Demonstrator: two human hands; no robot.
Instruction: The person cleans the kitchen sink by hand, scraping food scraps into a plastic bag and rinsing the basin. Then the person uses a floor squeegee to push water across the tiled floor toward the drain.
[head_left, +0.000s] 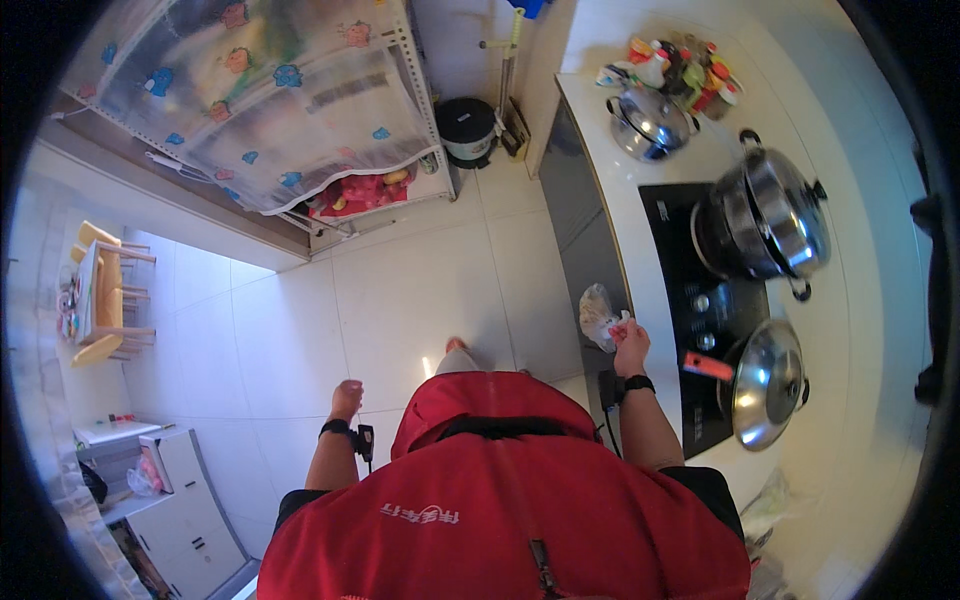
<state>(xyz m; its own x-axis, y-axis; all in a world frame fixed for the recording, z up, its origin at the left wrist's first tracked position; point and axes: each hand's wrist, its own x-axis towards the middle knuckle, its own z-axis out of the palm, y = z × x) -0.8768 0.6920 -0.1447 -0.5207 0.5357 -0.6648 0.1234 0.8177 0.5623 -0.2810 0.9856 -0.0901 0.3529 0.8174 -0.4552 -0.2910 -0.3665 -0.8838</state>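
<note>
My right hand (631, 348) grips the gathered neck of a clear plastic bag (598, 311), which has pale brown contents I cannot make out. The bag hangs beside the dark cabinet front (581, 217), just off the counter's edge. On the other side of me, my left hand (346, 399) is over the tiled floor with its fingers curled and nothing visible in it. To the right of my right hand, a lidded wok (769, 386) with a red handle (708, 366) sits on the black cooktop (667, 247).
A tall steel steamer pot (765, 214) stands at the cooktop's far end. Past it are a lidded pot (652, 124) and several bottles (690, 71). A covered shelf rack (270, 97) and a black-lidded bucket (466, 131) stand ahead. Cabinets (180, 517) are at left, dining chairs (97, 349) beyond.
</note>
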